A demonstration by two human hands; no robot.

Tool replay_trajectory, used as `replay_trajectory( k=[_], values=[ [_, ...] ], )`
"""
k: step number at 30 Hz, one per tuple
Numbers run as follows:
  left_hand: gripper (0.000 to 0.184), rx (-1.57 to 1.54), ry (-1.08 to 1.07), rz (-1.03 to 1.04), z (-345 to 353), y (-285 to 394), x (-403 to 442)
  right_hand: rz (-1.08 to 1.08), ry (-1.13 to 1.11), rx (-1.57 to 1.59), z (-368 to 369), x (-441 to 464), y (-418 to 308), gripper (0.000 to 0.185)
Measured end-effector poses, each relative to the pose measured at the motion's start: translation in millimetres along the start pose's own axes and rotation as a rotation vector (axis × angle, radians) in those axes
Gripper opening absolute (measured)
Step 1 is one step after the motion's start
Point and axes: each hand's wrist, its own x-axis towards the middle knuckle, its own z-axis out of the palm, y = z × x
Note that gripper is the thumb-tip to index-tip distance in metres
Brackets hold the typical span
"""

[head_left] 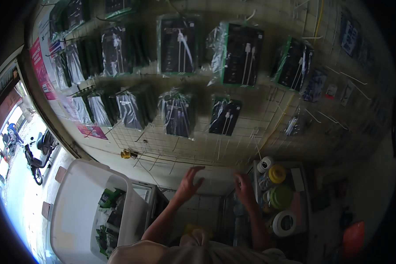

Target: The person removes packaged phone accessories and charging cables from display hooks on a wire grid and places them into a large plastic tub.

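Observation:
Both arms reach forward below a wire rack (pixel 198 152) fixed to the wall. My left hand (pixel 190 185) has its fingers apart and curved, with nothing in it. To its right, my right hand (pixel 243 187) is raised near the jar shelf, its fingers loosely bent and apart, also holding nothing. Above the hands hang packaged cables in black and green packs, among them a small pack (pixel 225 116) and a larger one (pixel 243 55). A white plastic bin (pixel 130 207) at the lower left holds more black and green packets (pixel 112 220).
Jars with a yellow lid (pixel 277 174) and a green lid (pixel 280 196) stand at the right beside a white roll (pixel 284 223). Bare hooks (pixel 334 121) stick out at the right. Through the doorway at the left, a motorbike (pixel 37 156) is parked outside.

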Motion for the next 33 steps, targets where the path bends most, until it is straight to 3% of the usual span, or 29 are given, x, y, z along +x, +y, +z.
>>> replay_trajectory(
  k=[5, 10, 13, 17, 19, 23, 25, 27, 29, 30, 32, 33],
  values=[
    [0.039, 0.002, 0.158, 0.087, -12.9, 33.2, 81.9, -0.172, 0.164, -0.002, -29.8, 83.5, -18.1, 0.023],
    [0.048, -0.040, 0.309, 0.139, -8.2, 29.0, 136.4, -0.196, 0.297, 0.235, -29.5, 141.1, -26.6, 0.043],
    [0.054, 0.037, 0.368, 0.230, -3.9, 19.9, 159.3, -0.120, 0.356, 0.308, -17.1, 162.2, -17.0, 0.056],
    [0.057, 0.018, 0.390, 0.269, 1.8, -3.7, 182.1, -0.039, 0.310, 0.411, -1.9, 191.3, -12.2, 0.060],
    [0.057, -0.139, 0.336, 0.187, 4.3, -5.1, 181.5, -0.007, 0.314, 0.554, 4.7, 197.4, -15.7, 0.064],
    [0.052, -0.199, 0.346, 0.122, 6.0, -7.5, 185.0, 0.045, 0.282, 0.704, 7.2, 204.0, -27.3, 0.060],
    [0.045, -0.242, 0.213, -0.045, 6.1, -10.0, 181.7, 0.017, 0.314, 0.617, 7.4, 200.5, -30.0, 0.047],
    [0.042, -0.249, 0.175, -0.017, 4.2, -8.0, 179.1, 0.063, 0.299, 0.629, 5.3, 195.6, -32.1, 0.041],
    [0.044, -0.076, 0.234, -0.063, -0.2, 13.9, 169.5, 0.116, 0.288, 0.639, 3.2, 189.6, -35.3, 0.036],
    [0.044, -0.077, 0.228, -0.065, 0.1, 17.7, 167.1, 0.008, 0.354, 0.594, 2.5, 187.0, -41.0, 0.034],
    [0.044, -0.042, 0.437, 0.203, 1.7, 23.7, 164.0, -0.147, 0.461, 0.560, -0.8, 182.9, -53.2, 0.030],
    [0.044, -0.045, 0.434, 0.200, 2.2, 26.6, 162.7, -0.143, 0.462, 0.557, -3.1, 180.8, -57.2, 0.030]
  ],
)
